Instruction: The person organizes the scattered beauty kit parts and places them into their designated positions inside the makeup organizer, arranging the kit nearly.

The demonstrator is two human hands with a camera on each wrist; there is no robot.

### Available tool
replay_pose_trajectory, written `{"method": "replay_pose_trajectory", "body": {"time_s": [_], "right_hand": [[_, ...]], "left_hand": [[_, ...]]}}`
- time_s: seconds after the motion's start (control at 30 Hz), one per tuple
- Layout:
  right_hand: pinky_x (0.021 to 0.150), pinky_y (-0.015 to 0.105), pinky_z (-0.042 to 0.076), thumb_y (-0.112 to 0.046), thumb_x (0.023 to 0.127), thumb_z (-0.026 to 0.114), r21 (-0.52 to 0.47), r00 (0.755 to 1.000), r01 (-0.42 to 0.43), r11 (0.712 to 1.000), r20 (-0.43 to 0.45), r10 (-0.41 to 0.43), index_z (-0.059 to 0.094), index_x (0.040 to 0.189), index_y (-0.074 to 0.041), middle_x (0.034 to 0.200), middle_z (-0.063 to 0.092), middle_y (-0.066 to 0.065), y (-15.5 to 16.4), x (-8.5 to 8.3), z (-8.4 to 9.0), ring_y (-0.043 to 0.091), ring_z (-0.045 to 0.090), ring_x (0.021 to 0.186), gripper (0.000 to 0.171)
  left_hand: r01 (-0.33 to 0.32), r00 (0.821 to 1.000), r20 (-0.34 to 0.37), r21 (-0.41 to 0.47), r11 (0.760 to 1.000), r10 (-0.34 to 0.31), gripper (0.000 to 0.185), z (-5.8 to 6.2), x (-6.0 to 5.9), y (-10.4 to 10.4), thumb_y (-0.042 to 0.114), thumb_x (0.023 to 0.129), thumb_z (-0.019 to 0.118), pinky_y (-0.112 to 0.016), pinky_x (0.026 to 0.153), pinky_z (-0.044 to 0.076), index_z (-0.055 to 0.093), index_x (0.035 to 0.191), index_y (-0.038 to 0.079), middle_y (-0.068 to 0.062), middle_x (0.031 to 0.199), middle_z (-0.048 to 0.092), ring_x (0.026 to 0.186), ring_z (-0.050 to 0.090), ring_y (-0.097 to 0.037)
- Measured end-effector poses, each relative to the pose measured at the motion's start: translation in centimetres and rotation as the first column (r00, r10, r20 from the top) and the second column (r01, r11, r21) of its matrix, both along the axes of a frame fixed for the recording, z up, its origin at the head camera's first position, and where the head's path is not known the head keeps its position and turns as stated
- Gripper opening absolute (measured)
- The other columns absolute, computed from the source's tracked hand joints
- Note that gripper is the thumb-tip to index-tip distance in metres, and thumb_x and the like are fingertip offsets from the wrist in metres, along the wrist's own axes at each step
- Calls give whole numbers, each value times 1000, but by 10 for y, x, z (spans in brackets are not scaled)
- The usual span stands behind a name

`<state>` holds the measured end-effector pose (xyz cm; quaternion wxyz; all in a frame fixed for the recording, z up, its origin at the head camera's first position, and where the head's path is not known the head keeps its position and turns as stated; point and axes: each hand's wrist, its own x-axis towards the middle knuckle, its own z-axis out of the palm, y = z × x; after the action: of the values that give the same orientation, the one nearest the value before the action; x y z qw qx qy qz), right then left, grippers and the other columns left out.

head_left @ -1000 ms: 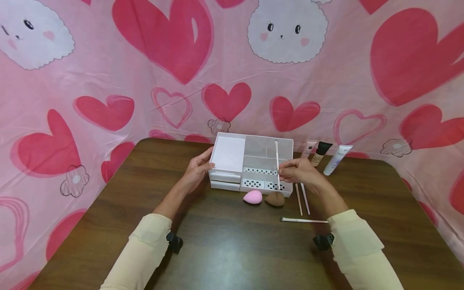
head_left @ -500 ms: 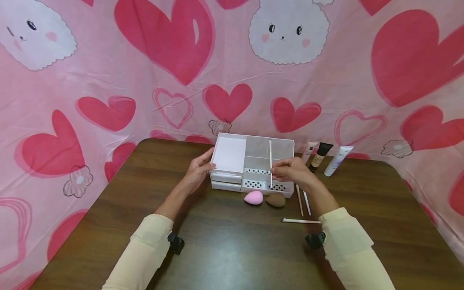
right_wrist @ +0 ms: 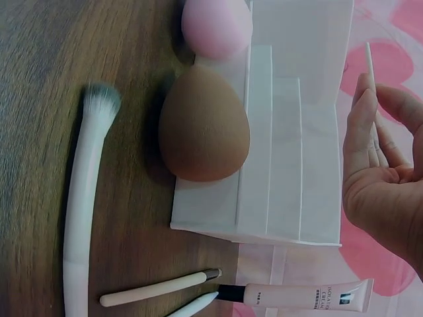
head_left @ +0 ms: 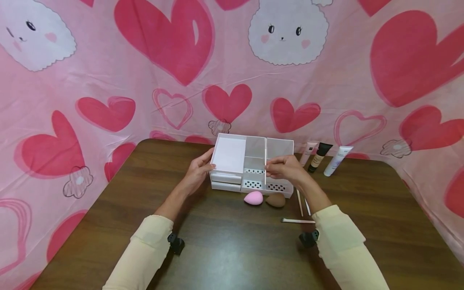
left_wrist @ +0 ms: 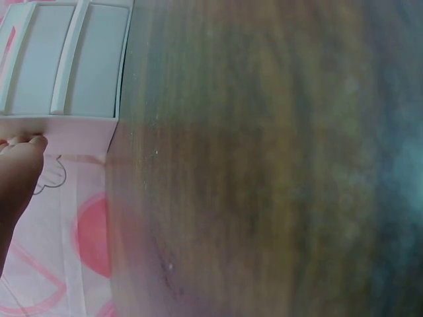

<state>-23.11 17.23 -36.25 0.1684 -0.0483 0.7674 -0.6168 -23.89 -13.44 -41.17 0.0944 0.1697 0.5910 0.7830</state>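
Head view first: the right hand (head_left: 286, 170) pinches a thin white stick (head_left: 266, 161) and holds it straight up, its long way running up and down, right over the middle slots of the white box (head_left: 279, 144). The left hand (head_left: 197, 171) rests with nearly straight fingers on the box's left side. The right hand is the one at the stick; the left is well apart from it.

Left wrist view: one fingertip (left_wrist: 26, 142) touches the box edge (left_wrist: 63, 125) on the brown table (left_wrist: 264, 165).

Right wrist view: the fingers (right_wrist: 360, 125) curl around the stick (right_wrist: 371, 72), which is beside the box wall (right_wrist: 291, 132). A brown sponge (right_wrist: 203, 125) touches the box front, with a pink sponge (right_wrist: 217, 28) just beside it. A brush (right_wrist: 82, 198) lies flat on the table.
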Motion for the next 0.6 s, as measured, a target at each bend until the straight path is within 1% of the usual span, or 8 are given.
{"method": "replay_pose_trajectory", "body": {"time_s": [0.2,0.27,0.33,0.4,0.43,0.47,0.53,0.6], "right_hand": [[67,17,56,-8,91,60,-12,1000,1,1000,-11,-1,49,126,22,75,70,-9,-3,0,1,0,67,69,47],[68,17,56,-8,92,60,-10,1000,0,1000,-14,0,49,126,22,75,70,-10,-4,1,1,0,67,69,46],[69,17,57,-8,92,60,-12,1000,-1,1000,-13,1,50,125,21,76,69,-10,-5,1,2,0,67,70,45],[70,17,57,-8,92,60,-12,1000,-2,1000,-12,2,51,124,20,76,69,-10,-7,0,2,0,67,71,44],[71,18,57,-9,92,60,-12,1000,-1,1000,-11,1,52,123,20,76,69,-9,-8,0,2,1,67,71,43],[71,18,57,-9,92,61,-12,1000,0,1000,-10,0,53,123,19,77,69,-9,-9,0,2,1,67,71,43],[71,18,57,-9,91,61,-11,1000,-1,1000,-9,0,53,122,19,76,69,-8,-11,-1,3,1,67,70,42],[70,18,57,-9,91,61,-10,1000,1,1000,-6,-1,54,122,18,76,69,-9,-12,-1,4,2,67,70,42]], "left_hand": [[1,1000,0,1,1000,-1,65,0,1,0,-10,93,39,-12,105,38,14,153,-6,-16,165,11,150,14,-29],[4,1000,2,-1,1000,-3,66,0,1,0,-10,93,39,-18,112,35,14,153,-6,-15,165,11,150,15,-29],[5,1000,1,-6,1000,-5,65,0,1,0,-10,93,39,-29,119,27,14,153,-6,-15,165,11,151,14,-29],[6,1000,-4,-8,1000,-6,65,0,1,0,-10,93,39,-39,121,18,14,153,-6,-15,165,11,151,14,-29],[5,1000,-5,-8,1000,-5,65,0,1,0,-10,93,39,-41,121,16,14,153,-5,-15,165,11,151,14,-30],[4,1000,-5,-7,1000,-4,65,0,1,0,-10,93,39,-40,121,18,14,153,-5,-15,165,11,151,14,-29],[6,1000,-6,-5,1000,-6,65,0,1,-1,-10,93,38,-31,120,26,14,153,-5,-15,165,11,151,14,-30],[6,1000,-4,3,1000,-6,65,0,2,-1,-10,93,39,-19,113,34,14,153,-5,-15,165,12,150,15,-29]]}}
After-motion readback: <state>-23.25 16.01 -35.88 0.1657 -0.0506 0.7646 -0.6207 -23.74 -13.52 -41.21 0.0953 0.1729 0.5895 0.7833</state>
